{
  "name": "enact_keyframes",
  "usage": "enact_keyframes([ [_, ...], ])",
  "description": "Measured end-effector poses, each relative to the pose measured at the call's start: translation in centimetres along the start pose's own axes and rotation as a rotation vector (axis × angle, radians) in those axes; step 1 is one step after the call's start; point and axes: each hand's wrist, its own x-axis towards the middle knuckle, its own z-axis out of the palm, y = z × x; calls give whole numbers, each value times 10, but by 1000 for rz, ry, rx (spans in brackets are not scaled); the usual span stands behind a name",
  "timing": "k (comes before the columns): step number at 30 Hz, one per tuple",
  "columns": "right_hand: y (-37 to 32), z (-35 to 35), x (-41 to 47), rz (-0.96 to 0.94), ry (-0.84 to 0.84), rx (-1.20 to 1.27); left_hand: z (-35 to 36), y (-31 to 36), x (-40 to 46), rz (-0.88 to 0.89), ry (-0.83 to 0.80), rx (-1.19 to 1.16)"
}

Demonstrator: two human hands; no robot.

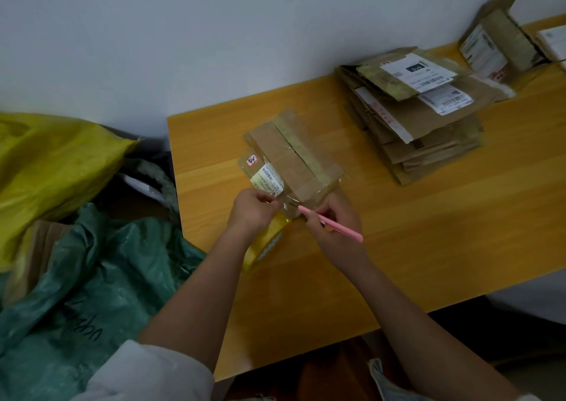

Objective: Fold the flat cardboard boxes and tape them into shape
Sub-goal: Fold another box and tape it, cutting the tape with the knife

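Observation:
A small folded cardboard box [294, 155] lies on the wooden table [428, 247], its top seam covered with tape and a white label on its near left side. My left hand [254, 209] pinches a strip of clear tape at the box's near edge, above a yellowish tape roll [266, 241] that it partly hides. My right hand [332, 217] grips a pink utility knife [330, 224], its tip touching the tape strip between the hands.
A stack of flat cardboard boxes [422, 119] with shipping labels lies at the back right. Another opened box [496, 42] leans by the wall. Left of the table sit a yellow bag [52, 168] and a green bag [92, 278].

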Motion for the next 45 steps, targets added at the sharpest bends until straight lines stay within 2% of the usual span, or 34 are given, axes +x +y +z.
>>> enact_keyframes([
  [5,32,-3,-13,18,-203,-131,-2,3,-1,-9,-2,9],
  [8,40,-7,-24,2,-77,-94,-3,4,-2,-8,-10,12],
  [12,21,-9,-13,-203,104,-67,-2,6,-2,-15,-12,24],
  [20,4,2,4,-386,170,-83,-5,3,-4,-14,-11,35],
  [24,6,8,7,-328,50,-27,-5,0,-5,-10,4,31],
  [30,10,14,14,-158,-156,-108,-6,-4,-6,-10,19,-37],
  [32,14,10,7,-129,-256,-151,-7,-7,-6,-17,37,-74],
  [34,20,5,-5,-120,-282,-161,-8,-8,-7,-17,43,-100],
  [36,27,-1,-15,-186,-226,-240,-9,-10,-8,-6,41,-107],
  [39,45,-10,-24,-331,-231,-522,-12,-12,-13,26,21,-117],
  [42,54,-15,-32,-326,-346,-830,-16,-14,-18,64,-22,-153],
  [45,51,-15,-38,-353,-338,-924,-20,-16,-23,73,-42,-171],
])
